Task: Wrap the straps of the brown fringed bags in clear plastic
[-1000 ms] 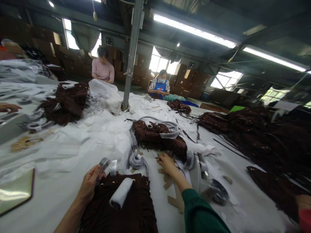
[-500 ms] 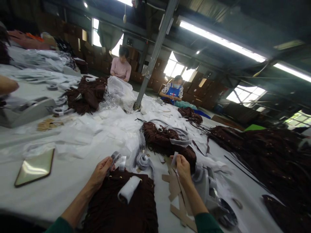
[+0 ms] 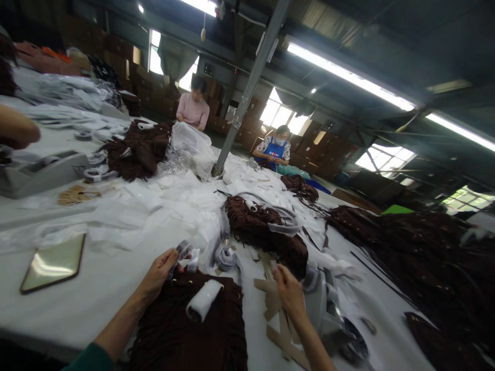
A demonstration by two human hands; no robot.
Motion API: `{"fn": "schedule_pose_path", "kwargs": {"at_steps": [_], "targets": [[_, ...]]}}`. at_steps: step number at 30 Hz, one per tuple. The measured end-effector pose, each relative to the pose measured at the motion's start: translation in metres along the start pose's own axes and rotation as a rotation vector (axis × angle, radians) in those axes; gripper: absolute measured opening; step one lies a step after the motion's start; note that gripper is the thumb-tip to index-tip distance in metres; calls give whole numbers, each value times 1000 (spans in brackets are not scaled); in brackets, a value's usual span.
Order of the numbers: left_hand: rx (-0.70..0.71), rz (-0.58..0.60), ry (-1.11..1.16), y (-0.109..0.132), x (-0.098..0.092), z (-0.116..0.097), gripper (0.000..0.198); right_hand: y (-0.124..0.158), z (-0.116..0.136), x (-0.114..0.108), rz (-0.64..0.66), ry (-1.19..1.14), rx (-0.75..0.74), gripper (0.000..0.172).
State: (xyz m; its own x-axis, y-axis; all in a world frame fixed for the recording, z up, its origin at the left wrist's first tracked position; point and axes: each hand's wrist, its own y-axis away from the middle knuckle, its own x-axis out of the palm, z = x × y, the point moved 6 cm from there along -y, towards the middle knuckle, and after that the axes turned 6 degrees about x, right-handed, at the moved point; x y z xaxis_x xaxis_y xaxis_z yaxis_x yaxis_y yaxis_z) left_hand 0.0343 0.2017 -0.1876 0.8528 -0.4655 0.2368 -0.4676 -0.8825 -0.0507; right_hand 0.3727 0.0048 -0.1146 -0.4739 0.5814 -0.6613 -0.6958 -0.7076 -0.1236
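Observation:
A dark brown fringed bag (image 3: 185, 324) with gold eyelets lies in front of me. Across its top rests a small roll in white wrapping (image 3: 204, 300). My left hand (image 3: 161, 273) is closed at the bag's upper left, pinching a grey strap wrapped in clear film (image 3: 182, 250). A white tag-like piece (image 3: 193, 260) stands beside those fingers. To the right of the bag, my right hand (image 3: 289, 291) is raised with thumb and fingers pinched together. Something small and pale shows at its fingertips, too blurred to name.
Brown card pieces (image 3: 270, 299) and a tape dispenser (image 3: 323, 304) lie near my right arm. Beyond are a coiled grey strap (image 3: 225, 256) and another fringed bag (image 3: 251, 219). A co-worker's arm (image 3: 17, 126) reaches in at left; two people work across the table.
My right hand has moved down towards me, and the white piece at its fingertips shows less. My left hand keeps its pinch at the bag's top. The view has shifted slightly.

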Motion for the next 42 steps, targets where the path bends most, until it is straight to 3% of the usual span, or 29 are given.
{"fn": "schedule_pose_path", "kwargs": {"at_steps": [4,9,14,21,26,35,42], "targets": [[0,-12,-28,1,-2,1,46,7,-11,4,40,175,-54,40],[-9,-31,-30,2,-1,-3,48,-26,-25,-13,-68,335,31,42],[-38,-28,19,2,1,-2,48,-55,-40,4,-94,427,163,35],[-29,-44,45,-2,0,-6,49,-62,-45,20,-85,326,180,31],[-68,-18,108,-2,1,-4,49,-58,-49,11,-22,224,165,29],[-112,-8,103,1,-3,5,49,-36,-52,-13,-105,151,140,23],[-114,-29,95,2,-2,1,49,-23,-60,-16,-98,15,146,32]]}}
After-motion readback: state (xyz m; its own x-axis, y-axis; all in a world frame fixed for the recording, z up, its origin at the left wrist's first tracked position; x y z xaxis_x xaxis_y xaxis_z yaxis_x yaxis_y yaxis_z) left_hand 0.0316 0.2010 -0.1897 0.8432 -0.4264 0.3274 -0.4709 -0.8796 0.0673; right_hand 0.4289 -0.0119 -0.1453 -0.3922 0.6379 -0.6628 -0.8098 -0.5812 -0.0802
